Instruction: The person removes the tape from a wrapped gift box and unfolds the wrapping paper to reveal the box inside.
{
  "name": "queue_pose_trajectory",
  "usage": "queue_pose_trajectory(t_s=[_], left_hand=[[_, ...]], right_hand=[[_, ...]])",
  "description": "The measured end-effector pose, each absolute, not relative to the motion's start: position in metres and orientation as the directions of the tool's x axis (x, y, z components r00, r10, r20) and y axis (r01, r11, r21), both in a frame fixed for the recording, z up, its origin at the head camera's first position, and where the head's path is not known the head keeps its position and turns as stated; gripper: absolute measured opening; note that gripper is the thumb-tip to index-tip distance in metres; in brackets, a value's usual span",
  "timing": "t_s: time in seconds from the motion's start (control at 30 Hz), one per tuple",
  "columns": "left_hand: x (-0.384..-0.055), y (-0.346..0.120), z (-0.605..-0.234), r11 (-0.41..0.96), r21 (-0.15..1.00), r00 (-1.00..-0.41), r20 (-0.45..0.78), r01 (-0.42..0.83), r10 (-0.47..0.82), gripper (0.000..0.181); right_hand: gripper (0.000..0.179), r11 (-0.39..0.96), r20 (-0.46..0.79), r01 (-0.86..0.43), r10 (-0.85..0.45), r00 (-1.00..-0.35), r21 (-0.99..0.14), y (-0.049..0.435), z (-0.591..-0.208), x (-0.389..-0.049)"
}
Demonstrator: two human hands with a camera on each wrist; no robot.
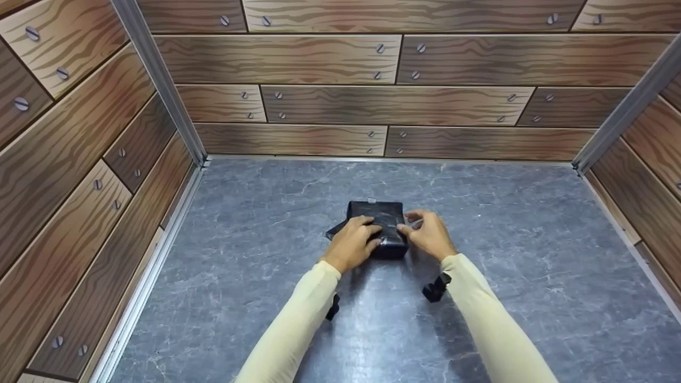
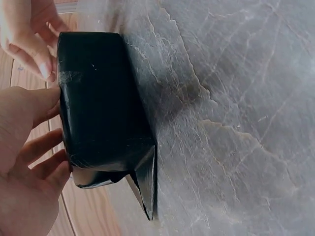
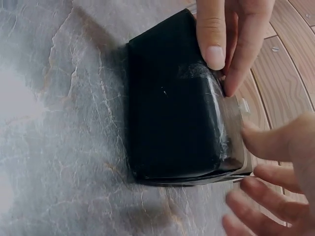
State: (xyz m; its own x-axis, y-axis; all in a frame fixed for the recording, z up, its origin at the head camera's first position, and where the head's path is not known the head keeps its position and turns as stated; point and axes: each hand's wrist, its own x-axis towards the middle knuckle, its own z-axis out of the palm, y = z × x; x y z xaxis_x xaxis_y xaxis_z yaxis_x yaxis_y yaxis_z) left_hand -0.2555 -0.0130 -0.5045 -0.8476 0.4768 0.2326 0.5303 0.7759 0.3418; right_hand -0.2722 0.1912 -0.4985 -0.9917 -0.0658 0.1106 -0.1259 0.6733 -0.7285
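A box wrapped in glossy black plastic (image 1: 391,213) lies on the grey marbled surface, with clear tape along its top. A loose, pointed flap of the black wrap (image 2: 146,184) juts out from its left end. My left hand (image 1: 352,242) rests on the top of the box, fingers spread and pressing lightly over it. At the right end is my right hand (image 1: 430,234), its thumb on the top edge and its other fingers loosely bent beside the end. In the right wrist view, the folded wrap edge (image 3: 211,177) shows near those fingers.
Wood-plank patterned walls (image 1: 330,103) enclose the surface at the back and both sides, joined by metal corner strips (image 1: 165,80). A small clear tab of tape (image 1: 371,200) stands up at the box's far edge. Black wrist cameras (image 1: 436,288) hang under the sleeves.
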Motion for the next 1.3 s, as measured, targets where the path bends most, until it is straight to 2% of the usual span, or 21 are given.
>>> queue_pose_trajectory(t_s=[0.17,0.3,0.5,0.67,0.9,1.1,1.3], left_hand=[[-0.255,-0.012,-0.503,0.792,0.333,-0.859,0.221,0.511,0.462,0.035],[-0.254,-0.010,-0.502,0.795,0.334,-0.862,0.222,0.506,0.456,0.035],[-0.255,-0.008,-0.502,0.794,0.337,-0.862,0.205,0.507,0.464,0.035],[-0.256,-0.009,-0.502,0.791,0.333,-0.859,0.213,0.513,0.466,0.034],[-0.256,-0.012,-0.504,0.777,0.320,-0.839,0.257,0.542,0.479,0.032],[-0.254,-0.012,-0.504,0.776,0.322,-0.839,0.258,0.543,0.480,0.031],[-0.255,-0.011,-0.503,0.788,0.325,-0.851,0.239,0.523,0.467,0.032]], right_hand=[[0.023,0.743,0.240,-0.166,-0.008,-0.971,-0.648,0.180,-0.497,-0.277],[0.022,0.794,0.295,-0.164,0.020,-0.955,-0.585,0.171,-0.498,-0.280],[0.024,0.838,0.286,-0.114,0.052,-0.957,-0.533,0.168,-0.500,-0.282],[0.017,0.832,0.288,-0.131,0.037,-0.957,-0.540,0.170,-0.500,-0.283],[0.023,0.833,0.302,-0.148,0.024,-0.953,-0.534,0.169,-0.501,-0.282],[0.012,0.845,0.300,-0.141,0.024,-0.954,-0.516,0.168,-0.501,-0.282],[0.010,0.857,0.288,-0.139,0.012,-0.958,-0.496,0.170,-0.498,-0.283]])
